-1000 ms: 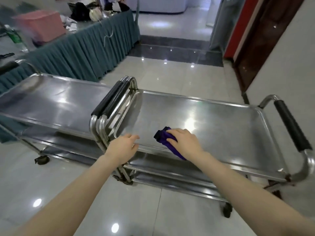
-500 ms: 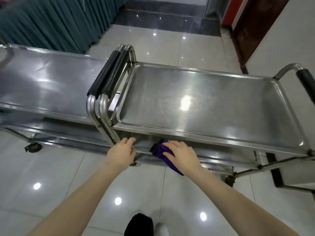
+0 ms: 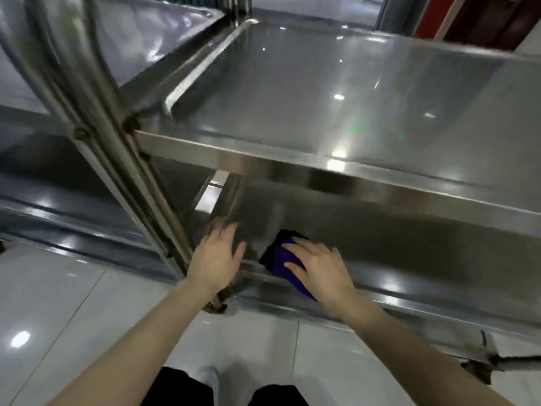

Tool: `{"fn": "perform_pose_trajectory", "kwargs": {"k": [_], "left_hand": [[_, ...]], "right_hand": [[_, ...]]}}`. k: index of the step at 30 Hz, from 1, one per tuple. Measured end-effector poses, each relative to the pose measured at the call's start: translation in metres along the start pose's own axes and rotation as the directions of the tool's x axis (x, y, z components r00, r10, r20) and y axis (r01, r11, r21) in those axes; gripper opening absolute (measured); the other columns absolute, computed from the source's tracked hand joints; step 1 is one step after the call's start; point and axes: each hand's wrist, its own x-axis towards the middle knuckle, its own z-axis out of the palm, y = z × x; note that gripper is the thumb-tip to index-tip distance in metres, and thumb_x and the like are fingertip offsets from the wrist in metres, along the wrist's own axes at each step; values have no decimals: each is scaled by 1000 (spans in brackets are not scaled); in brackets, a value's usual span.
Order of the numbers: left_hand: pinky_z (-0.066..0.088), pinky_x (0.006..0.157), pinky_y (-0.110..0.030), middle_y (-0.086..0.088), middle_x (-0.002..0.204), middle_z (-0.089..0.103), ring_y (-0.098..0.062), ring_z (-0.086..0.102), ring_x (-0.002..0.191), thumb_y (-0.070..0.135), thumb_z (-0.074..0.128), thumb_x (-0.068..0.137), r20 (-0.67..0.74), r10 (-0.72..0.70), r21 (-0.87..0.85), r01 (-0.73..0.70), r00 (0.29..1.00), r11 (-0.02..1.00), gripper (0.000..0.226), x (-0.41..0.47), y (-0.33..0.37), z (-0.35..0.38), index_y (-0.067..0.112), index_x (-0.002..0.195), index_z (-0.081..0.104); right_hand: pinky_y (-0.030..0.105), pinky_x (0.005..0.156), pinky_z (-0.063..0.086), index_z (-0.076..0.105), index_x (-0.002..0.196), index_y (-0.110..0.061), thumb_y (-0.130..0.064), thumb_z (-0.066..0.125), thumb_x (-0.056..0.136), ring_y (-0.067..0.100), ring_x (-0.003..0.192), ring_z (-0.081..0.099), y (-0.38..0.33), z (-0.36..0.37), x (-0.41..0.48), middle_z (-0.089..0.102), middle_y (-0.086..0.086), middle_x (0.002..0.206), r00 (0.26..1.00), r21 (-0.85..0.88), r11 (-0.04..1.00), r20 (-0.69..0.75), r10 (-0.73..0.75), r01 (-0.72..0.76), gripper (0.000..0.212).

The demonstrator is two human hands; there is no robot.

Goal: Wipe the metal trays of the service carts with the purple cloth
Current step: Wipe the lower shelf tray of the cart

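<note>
Pressing down flat, my right hand (image 3: 319,269) lies on the purple cloth (image 3: 278,254), fingers straight and slightly fanned over it rather than curled round it. The cloth is bunched, showing beyond my fingertips and trailing back under the palm. It sits on the lower tray (image 3: 409,247), just right of the corner post (image 3: 137,171) and close to the tray's near rim.

My left hand (image 3: 216,256) is between the post and the cloth, fingers spread and holding nothing (motion blur smears the tips, so I cannot say whether they touch the metal).

What matters for the next move is that nearly all the bare length of this tray runs to the right of the post, its long axis crosswise to my forearms. I judge the stroke should sweep rightward, away from the post, led by the right hand, which has the cloth under it.

Room overhead is tight: the upper tray (image 3: 322,98) overhangs the far part, so reaching deeper means keeping my knuckles low. Left of the post stands a second cart (image 3: 73,209), touching it or nearly so; I cannot tell which.
</note>
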Motion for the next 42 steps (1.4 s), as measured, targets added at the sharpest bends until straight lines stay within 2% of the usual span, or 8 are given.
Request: {"fn": "perform_pose_trajectory", "kwargs": {"k": [5,10,19,22,27,31,37,42], "left_hand": [[41,105,-43,-6,145,35,-27,35,133,39,48,94,-145,42,55,-34,989,998,50,24,-23,50,22,140,38],[40,102,-45,-9,141,42,-29,38,130,39,47,95,-231,-5,-10,3,973,1000,53,26,-22,63,18,142,37],[41,100,-42,-2,141,40,-23,37,131,41,43,95,-290,-2,-35,-8,957,999,52,26,-25,63,23,142,34],[37,105,-41,-6,143,40,-24,37,133,36,41,97,-303,-33,-93,5,952,996,50,26,-23,62,20,143,35],[41,100,-40,-11,140,45,-27,46,127,34,40,98,-326,-118,-244,37,938,969,47,31,-19,59,19,143,36],[40,103,-37,-9,142,43,-24,44,130,35,40,98,-329,-126,-286,29,936,958,48,31,-20,58,19,143,34],[23,109,-32,3,155,20,-17,18,144,52,39,93,-326,-144,-443,-16,934,896,52,26,-25,59,39,142,27],[13,112,-27,7,155,24,-5,8,144,49,37,95,-313,-141,-542,-54,939,839,53,28,-27,53,37,145,25]], "right_hand": [[38,107,31,54,136,-31,-41,50,97,16,135,43,7,54,29,45,-6,148,971,63,993,-223,-84,101,41],[38,110,25,42,143,-38,-48,43,98,12,141,31,19,64,42,33,-10,155,968,48,992,-225,-107,121,46],[49,115,18,33,149,-30,-45,31,102,22,143,26,84,27,177,23,-5,159,957,50,969,-152,246,-241,49],[46,115,19,34,148,-35,-46,33,102,19,143,26,60,36,148,23,-10,159,983,45,991,-124,134,-129,47],[36,112,25,37,144,-43,-59,27,95,9,141,28,17,52,57,29,-16,156,955,64,956,-102,-280,287,53],[40,117,21,32,146,-44,-55,33,99,10,143,23,23,49,109,21,-18,158,973,74,972,-76,-219,225,49],[57,108,27,38,145,-29,-45,34,101,28,137,37,33,39,266,33,-2,154,982,61,995,-164,89,-80,48],[51,108,34,44,143,-31,-46,38,99,21,136,40,-3,54,222,39,-5,152,953,52,963,-169,-251,263,47]]}}
